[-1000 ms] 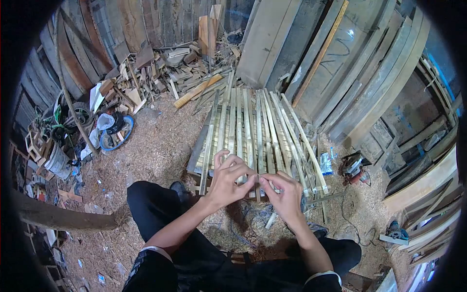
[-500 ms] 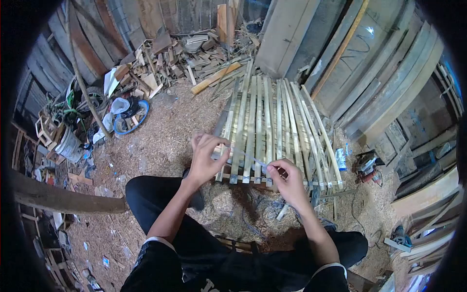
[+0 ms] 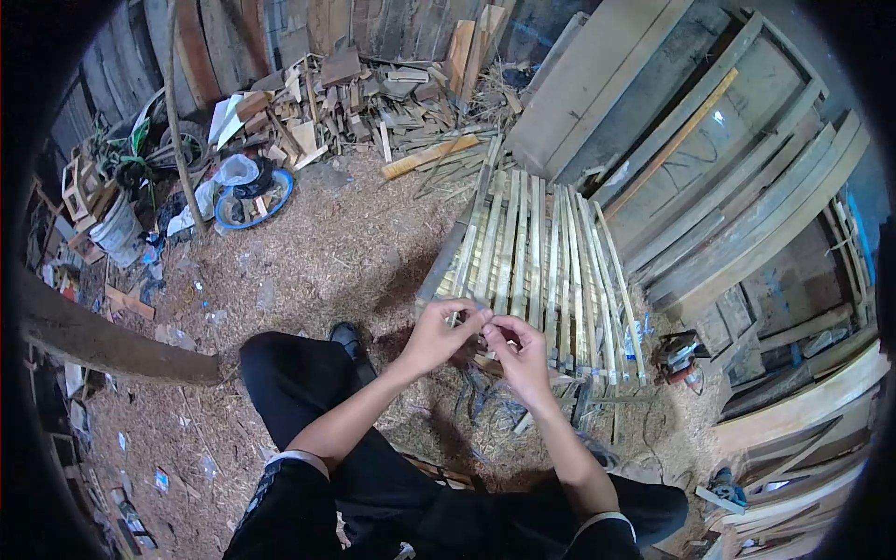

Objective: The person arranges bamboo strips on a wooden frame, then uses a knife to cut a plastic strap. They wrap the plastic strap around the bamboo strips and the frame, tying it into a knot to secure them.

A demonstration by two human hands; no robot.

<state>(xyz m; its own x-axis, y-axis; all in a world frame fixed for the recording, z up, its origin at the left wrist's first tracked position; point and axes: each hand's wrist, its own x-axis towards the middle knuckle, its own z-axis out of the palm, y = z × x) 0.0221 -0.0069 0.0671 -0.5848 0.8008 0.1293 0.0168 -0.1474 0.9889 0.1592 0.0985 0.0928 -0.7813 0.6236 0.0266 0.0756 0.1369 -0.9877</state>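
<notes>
My left hand (image 3: pixel 439 338) and my right hand (image 3: pixel 519 358) meet in front of me with the fingers of both closed in a pinch, tips touching or nearly so. Between them is a thin pale strand, mostly hidden by the fingers now. Just beyond the hands lies a slatted wooden panel (image 3: pixel 525 252), made of several long light strips set side by side with gaps. Its near end is partly covered by my hands. Neither hand appears to press on the slats.
Wood shavings cover the floor (image 3: pixel 336 243). Scrap wood (image 3: pixel 355 103) is heaped at the back, near a blue basin (image 3: pixel 224 220) with bags. A wooden post (image 3: pixel 121 341) juts in at left. Power tools (image 3: pixel 681 359) sit at right, beside leaning boards (image 3: pixel 747 243).
My hands were apart with the thin strand stretched between them; now they have come together at the fingertips. The view has turned slightly, and the panel appears lower and farther right.
</notes>
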